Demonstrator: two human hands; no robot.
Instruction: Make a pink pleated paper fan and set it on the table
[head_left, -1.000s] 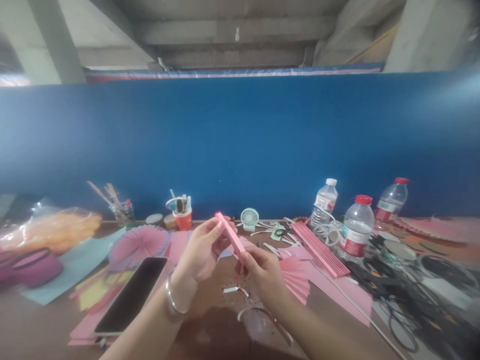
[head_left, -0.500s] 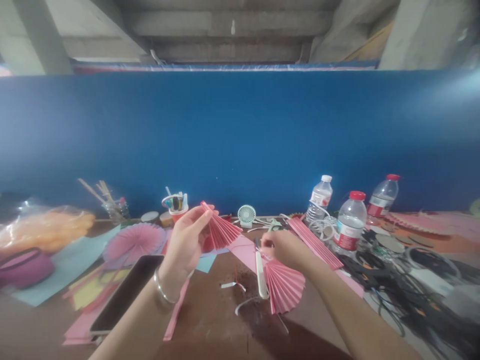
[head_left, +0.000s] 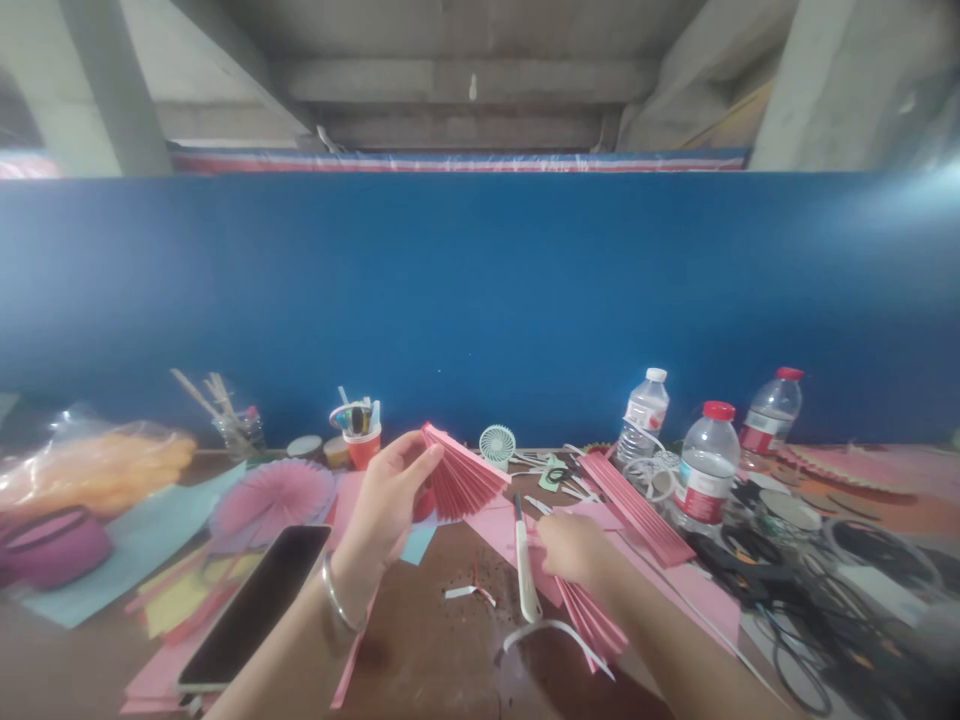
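Observation:
My left hand (head_left: 394, 490), with a silver bangle at its wrist, pinches a pink pleated paper fan (head_left: 466, 478) by its upper left part. The folds of that fan spread down and to the right, above the table. Lower and to the right, my right hand (head_left: 574, 548) is closed, its fingertips mostly hidden. A second pink pleated fan (head_left: 596, 625) comes out from under it, apparently in its grip. Just left of this hand lies a white-handled knife (head_left: 525, 575) with a narrow dark blade. A curved white strip (head_left: 559, 628) is close below.
On the left are a phone (head_left: 259, 600), a round pink paper rosette (head_left: 276, 500) and coloured sheets. A small fan (head_left: 497, 445) and a pen cup (head_left: 363, 445) stand at the back. Pleated pink paper (head_left: 637, 510), bottles (head_left: 706, 465) and tangled cables (head_left: 750, 560) occupy the right.
My right hand has moved down and toward me, and the second fan has shifted with it and looks narrower. The left hand's fan has swung slightly right. The view has tilted up a little.

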